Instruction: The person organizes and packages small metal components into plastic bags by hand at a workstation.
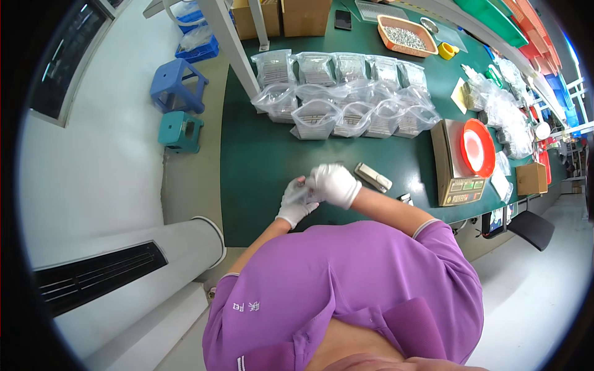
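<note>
My left hand (294, 203) and my right hand (334, 185), both in white gloves with some fingertips bare, meet low over the green table (260, 167). Their fingers are closed together around something small that looks partly see-through; the gloves hide most of it, so its kind does not show. Just right of my right hand lies a grey-beige stapler (373, 177). A small dark-and-white item (405, 199) is near the table's front edge. Beyond my hands stand rows of clear plastic bags (316, 119) filled with grey stacked pieces, the nearer ones with their tops gaping.
To the right, a weighing scale (461, 191) carries a red dish (477, 148). An orange basket (406, 36) of small metal parts sits at the back, near a yellow tape dispenser (447, 51) and a phone (343, 20). A white post (230, 46) rises at the left.
</note>
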Demonstrator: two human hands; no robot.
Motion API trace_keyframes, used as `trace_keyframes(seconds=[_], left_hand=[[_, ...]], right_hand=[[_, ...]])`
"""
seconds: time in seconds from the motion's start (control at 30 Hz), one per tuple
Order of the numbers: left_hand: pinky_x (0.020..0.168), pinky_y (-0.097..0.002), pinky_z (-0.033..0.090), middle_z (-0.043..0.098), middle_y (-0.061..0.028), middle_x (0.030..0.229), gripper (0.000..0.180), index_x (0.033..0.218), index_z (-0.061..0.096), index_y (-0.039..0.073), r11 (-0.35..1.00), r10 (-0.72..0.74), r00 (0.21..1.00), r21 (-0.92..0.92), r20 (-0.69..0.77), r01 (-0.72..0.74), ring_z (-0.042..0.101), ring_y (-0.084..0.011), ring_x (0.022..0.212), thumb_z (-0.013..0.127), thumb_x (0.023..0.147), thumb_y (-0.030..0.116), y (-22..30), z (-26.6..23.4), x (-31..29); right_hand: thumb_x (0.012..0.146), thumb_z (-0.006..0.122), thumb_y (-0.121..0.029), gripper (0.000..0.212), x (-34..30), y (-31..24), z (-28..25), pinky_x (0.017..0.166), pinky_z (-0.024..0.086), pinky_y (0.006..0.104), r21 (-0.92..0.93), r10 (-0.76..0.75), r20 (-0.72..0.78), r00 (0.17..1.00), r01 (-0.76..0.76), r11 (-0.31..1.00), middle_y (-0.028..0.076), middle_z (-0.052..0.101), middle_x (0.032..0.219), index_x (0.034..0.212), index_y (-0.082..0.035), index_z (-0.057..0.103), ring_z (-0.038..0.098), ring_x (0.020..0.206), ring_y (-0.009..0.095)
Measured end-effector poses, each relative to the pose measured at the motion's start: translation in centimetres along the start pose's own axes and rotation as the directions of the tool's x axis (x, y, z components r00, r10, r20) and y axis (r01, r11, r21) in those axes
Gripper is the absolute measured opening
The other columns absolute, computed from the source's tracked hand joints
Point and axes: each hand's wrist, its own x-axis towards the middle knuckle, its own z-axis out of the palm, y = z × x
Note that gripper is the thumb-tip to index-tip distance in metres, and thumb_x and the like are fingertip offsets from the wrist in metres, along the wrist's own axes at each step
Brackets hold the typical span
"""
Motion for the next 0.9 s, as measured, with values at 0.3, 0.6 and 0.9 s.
trace_keyframes(seconds=[0.3, 0.6, 0.9], left_hand=[[0.089, -0.0308, 0.043, 0.057, -0.0137, 0.105, 0.063, 0.113, 0.045, 0.000, 0.946, 0.227, 0.946, -0.179, -0.231, -0.271, 0.056, -0.0233, 0.099, 0.078, 0.061, 0.017, 15.2, -7.3, 12.4], [0.085, -0.0313, 0.045, 0.059, -0.0109, 0.107, 0.049, 0.112, 0.049, -0.002, 0.942, 0.066, 0.998, -0.330, -0.022, -0.070, 0.057, -0.0204, 0.096, 0.072, 0.072, 0.013, 15.3, -9.5, 33.0], [0.073, -0.0352, 0.053, 0.059, -0.0070, 0.105, 0.036, 0.115, 0.050, 0.005, 0.841, -0.450, 0.868, -0.229, 0.207, 0.491, 0.059, -0.0192, 0.093, 0.061, 0.083, 0.019, 6.8, -6.9, 41.2]], right_hand=[[0.066, 0.062, -0.015, 0.014, 6.4, 7.0, -15.0, 0.058, 0.048, 0.0387, -0.158, -0.008, -0.368, 0.930, -0.054, 0.986, 0.008, 0.057, 0.075, 0.079, -0.011, 0.062, 0.058, 0.067, 0.029], [0.076, 0.057, -0.020, 0.013, 18.3, 23.7, -13.5, 0.067, 0.047, 0.0387, -0.105, 0.240, -0.403, 0.883, -0.305, 0.946, 0.009, 0.059, 0.083, 0.081, -0.011, 0.064, 0.058, 0.079, 0.030], [0.073, 0.062, -0.025, 0.019, 24.1, 33.5, -1.5, 0.074, 0.048, 0.0400, -0.181, 0.416, -0.189, 0.890, -0.447, 0.876, 0.012, 0.063, 0.089, 0.088, -0.013, 0.066, 0.061, 0.084, 0.029]])
